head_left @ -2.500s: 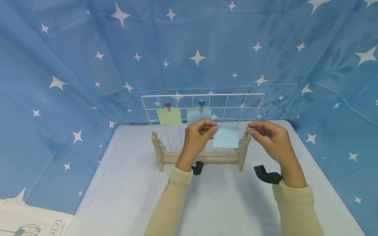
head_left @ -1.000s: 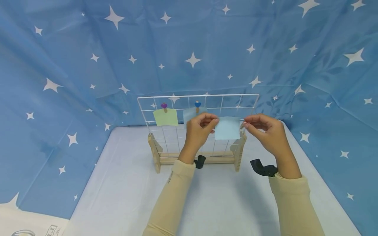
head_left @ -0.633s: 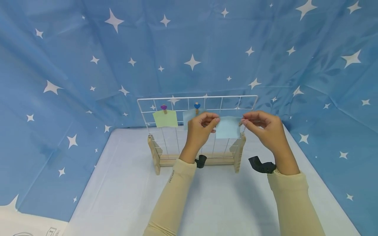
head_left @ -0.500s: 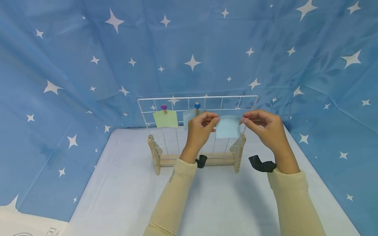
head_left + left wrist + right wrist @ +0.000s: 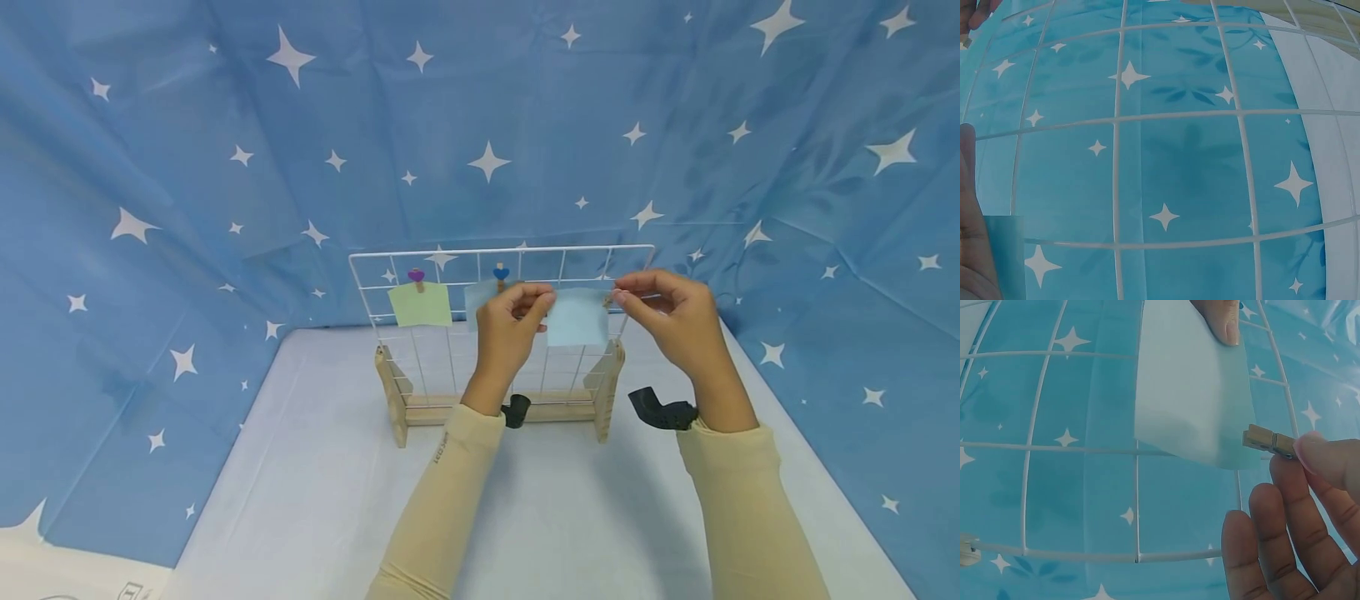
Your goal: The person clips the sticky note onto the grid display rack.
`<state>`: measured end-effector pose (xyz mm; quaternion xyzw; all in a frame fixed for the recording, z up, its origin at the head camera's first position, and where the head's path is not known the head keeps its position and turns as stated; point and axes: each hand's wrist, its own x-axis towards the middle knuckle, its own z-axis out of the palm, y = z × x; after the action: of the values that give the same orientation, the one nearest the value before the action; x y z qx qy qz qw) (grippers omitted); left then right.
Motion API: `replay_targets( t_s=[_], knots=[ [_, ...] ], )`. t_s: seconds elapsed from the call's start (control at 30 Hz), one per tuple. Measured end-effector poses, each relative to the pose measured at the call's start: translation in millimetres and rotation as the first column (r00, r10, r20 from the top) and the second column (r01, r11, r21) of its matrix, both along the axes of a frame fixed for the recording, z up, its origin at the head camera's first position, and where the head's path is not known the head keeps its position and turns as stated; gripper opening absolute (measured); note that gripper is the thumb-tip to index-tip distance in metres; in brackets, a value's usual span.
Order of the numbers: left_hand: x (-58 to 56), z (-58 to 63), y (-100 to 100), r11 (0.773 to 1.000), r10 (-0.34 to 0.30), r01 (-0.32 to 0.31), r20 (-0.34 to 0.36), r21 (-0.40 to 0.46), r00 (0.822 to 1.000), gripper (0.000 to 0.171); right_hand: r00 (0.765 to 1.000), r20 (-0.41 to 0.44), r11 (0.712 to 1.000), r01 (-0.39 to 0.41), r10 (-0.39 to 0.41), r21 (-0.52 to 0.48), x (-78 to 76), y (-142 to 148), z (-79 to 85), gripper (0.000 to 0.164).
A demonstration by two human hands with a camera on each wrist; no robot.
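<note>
My left hand pinches a light blue sticky note by its upper left corner, in front of the wire grid. Thumb and index finger of my right hand pinch a small wooden clothespin; its free end is right at the note's edge in the right wrist view. The other right fingers spread loosely below it. Further left on the grid hang a green note under a purple heart clothespin and another blue note under a blue heart clothespin, this note partly hidden by my left hand.
Wooden feet and a crossbar hold the grid upright on a white-covered table. A blue star-patterned cloth stands behind and at both sides. Cream printed fabric lies at the lower left.
Both hands have risen, lifting the blue note higher against the grid and rightward along it. My right hand with the clothespin has closed in on the note's right edge. The head view has shifted slightly.
</note>
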<state>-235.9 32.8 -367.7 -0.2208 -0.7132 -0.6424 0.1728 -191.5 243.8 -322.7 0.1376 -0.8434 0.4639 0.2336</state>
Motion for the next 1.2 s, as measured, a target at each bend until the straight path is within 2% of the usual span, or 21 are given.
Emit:
replay_targets(
  t_s=[0.4,0.7,1.2],
  knots=[
    [-0.9,0.8,-1,1.000,0.020,-0.019,-0.046,0.010,0.999,0.022,0.996,-0.081,1.000,-0.022,0.022,-0.007,-8.1,0,5.3,0.015],
    [-3.4,0.8,1,0.999,0.044,-0.043,-0.066,0.022,0.997,0.021,0.993,-0.114,0.999,-0.038,0.040,0.025,-15.3,0,11.3,0.013],
    [-4.7,1.2,8,0.992,0.123,-0.121,-0.089,0.027,0.988,0.019,0.975,-0.224,0.997,0.016,0.002,0.078,-20.2,-10,18.7,0.009]
  ],
)
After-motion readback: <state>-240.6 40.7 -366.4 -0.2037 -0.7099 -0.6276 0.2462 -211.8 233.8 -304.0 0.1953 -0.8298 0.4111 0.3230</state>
